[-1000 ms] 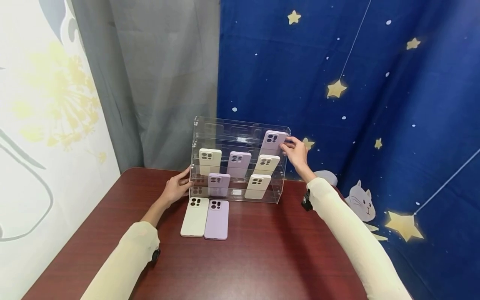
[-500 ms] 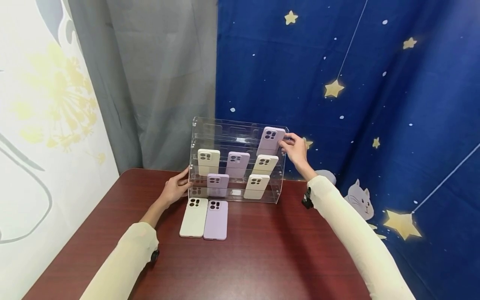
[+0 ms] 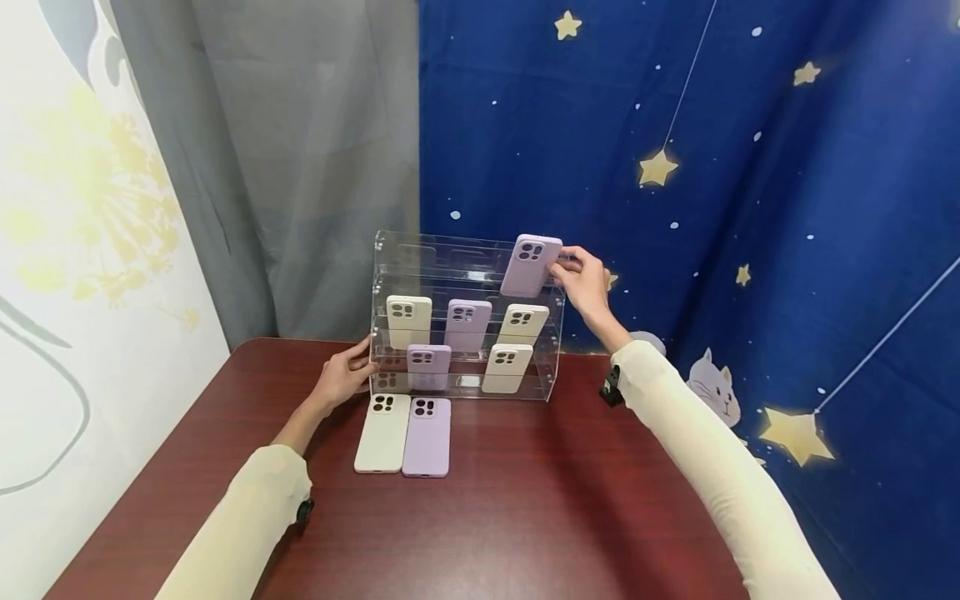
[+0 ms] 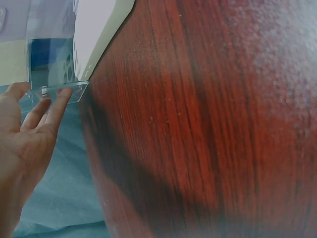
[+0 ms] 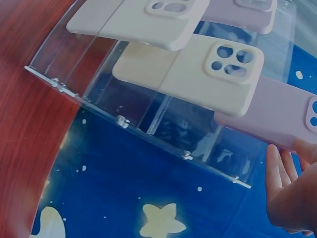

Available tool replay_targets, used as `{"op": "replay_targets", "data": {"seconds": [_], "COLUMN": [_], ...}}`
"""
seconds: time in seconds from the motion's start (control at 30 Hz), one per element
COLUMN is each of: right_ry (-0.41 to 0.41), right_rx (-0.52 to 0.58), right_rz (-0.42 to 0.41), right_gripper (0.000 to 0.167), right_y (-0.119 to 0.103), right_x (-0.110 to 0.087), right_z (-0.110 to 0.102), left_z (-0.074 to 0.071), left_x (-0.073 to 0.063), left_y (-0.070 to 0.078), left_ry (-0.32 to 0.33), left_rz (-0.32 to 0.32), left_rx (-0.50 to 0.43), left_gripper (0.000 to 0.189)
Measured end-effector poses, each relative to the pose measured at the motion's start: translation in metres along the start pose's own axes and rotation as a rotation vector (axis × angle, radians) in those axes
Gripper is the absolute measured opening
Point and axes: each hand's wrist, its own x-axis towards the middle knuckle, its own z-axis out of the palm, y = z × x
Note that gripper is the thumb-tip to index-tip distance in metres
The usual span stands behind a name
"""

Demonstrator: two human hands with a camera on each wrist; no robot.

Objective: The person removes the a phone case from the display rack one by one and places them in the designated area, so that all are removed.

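Note:
My right hand (image 3: 587, 283) pinches a lilac phone case (image 3: 531, 267) by its right edge, thumb in front and fingers behind. The case is held at the upper right of a clear acrylic display rack (image 3: 447, 272), its lower edge above the cream case below it. In the right wrist view, the lilac case (image 5: 277, 111) is partly cut off by the frame. My left hand (image 3: 343, 379) touches the rack's left side; in the left wrist view its fairly straight fingers (image 4: 60, 106) meet the clear panel.
On the rack's lower tiers stand several cases, among them a cream one (image 3: 409, 323) and a lilac one (image 3: 467, 327). A cream case (image 3: 382, 435) and a lilac case (image 3: 427, 439) lie side by side on the brown table (image 3: 510, 517). Curtains hang behind.
My right hand has raised the lilac phone case from the rack's upper right tier, so its lower edge now shows. My left hand keeps its place on the rack; the head view has shifted slightly.

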Motion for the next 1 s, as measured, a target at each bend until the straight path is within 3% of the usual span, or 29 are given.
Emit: {"op": "replay_targets", "data": {"seconds": [0.37, 0.77, 1.0], "right_ry": [0.005, -0.041, -0.035], "right_rx": [0.015, 0.093, 0.060], "right_rz": [-0.024, -0.059, -0.074], "right_gripper": [0.032, 0.033, 0.032], "right_y": [-0.015, -0.023, -0.033], "right_x": [-0.003, -0.012, -0.016], "right_z": [-0.006, -0.013, -0.018], "left_z": [-0.001, 0.002, 0.001], "left_x": [-0.002, -0.005, -0.004], "left_y": [0.002, 0.002, 0.001], "left_ry": [-0.007, -0.014, -0.003], "left_rz": [0.008, -0.012, 0.001], "left_rx": [-0.008, -0.034, -0.022], "left_gripper": [0.068, 0.069, 0.068]}}
